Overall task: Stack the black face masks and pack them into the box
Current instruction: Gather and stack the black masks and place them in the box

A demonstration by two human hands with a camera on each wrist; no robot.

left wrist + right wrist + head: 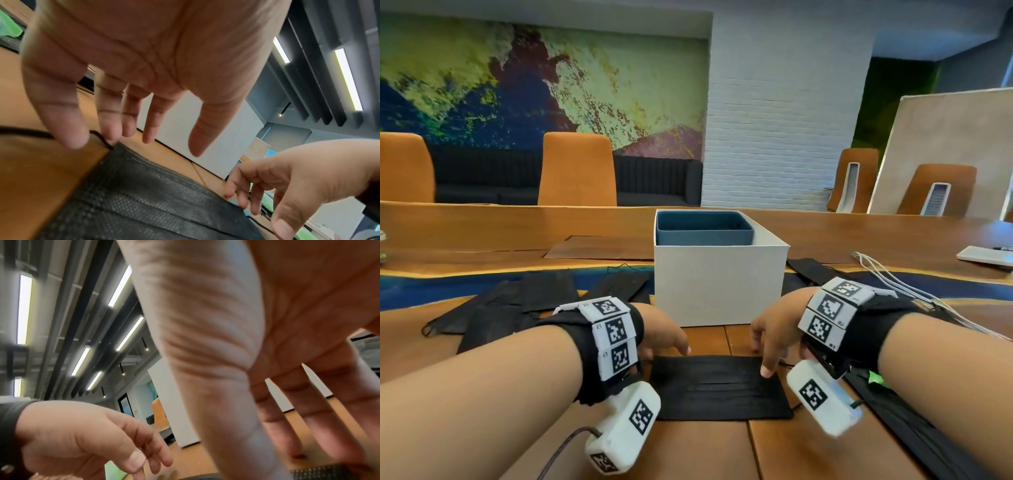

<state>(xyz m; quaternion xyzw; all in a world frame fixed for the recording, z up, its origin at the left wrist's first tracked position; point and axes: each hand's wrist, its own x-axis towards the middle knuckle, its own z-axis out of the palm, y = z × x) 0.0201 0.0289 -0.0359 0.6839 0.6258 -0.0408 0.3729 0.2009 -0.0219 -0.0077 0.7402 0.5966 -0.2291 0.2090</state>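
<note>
Right there at the near edge of the wooden tabletop [705, 445] lies one black face mask [717, 390], flat and rectangular, its pleats running lengthwise and a fine dotted weave showing in the left wrist view, with a thin black ear loop [24, 132] trailing off its corner. The white box [717, 281] stands at the mask's twelve o'clock, just beyond it, open at the top with a blue tray [703, 228] seated inside. More black masks [544, 291] lie scattered at about ten o'clock of the box, and others [808, 269] at its three o'clock.

The left hand [661, 334] hovers at the mask's far left corner, its grip slack: fingers straight and spread, thumb near the loop, nothing held. The right hand [774, 334] sits at the far right corner, fingers extended downward, one fingertip [767, 370] pressing on the mask's edge, the grip not curled round anything.
</note>
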